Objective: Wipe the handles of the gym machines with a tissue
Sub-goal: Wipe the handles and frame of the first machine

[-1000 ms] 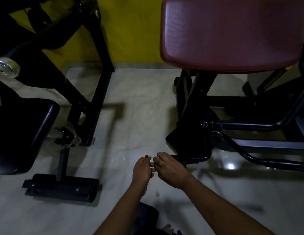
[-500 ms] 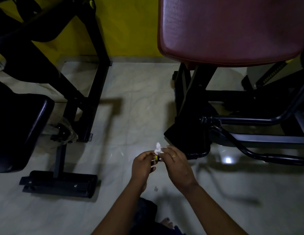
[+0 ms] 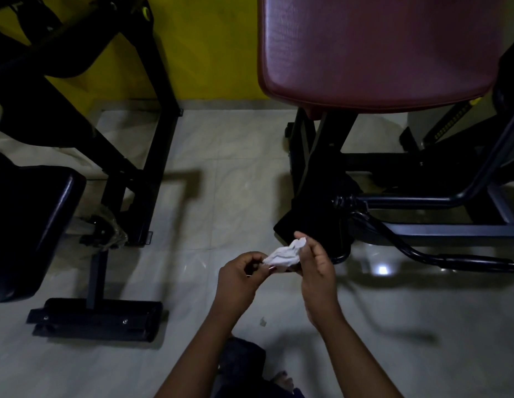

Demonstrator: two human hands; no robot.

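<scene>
White tissue (image 3: 283, 254) crumpled, pinched at both ends above the floor (image 3: 221, 182), just near of the right machine's base. Left hand (image 3: 238, 275) fingers clamped on its near-left end; right hand (image 3: 317, 271) fingers clamped on its far-right end. Long axis near-left to far-right, far end tipped up. Looks like prep, no wiping yet. Pull apart gently, thin paper likely to tear. Flatten, then fold into a pad wide enough to wrap. Next, probably the low black handle (image 3: 476, 261) at right; wipe along its length.
</scene>
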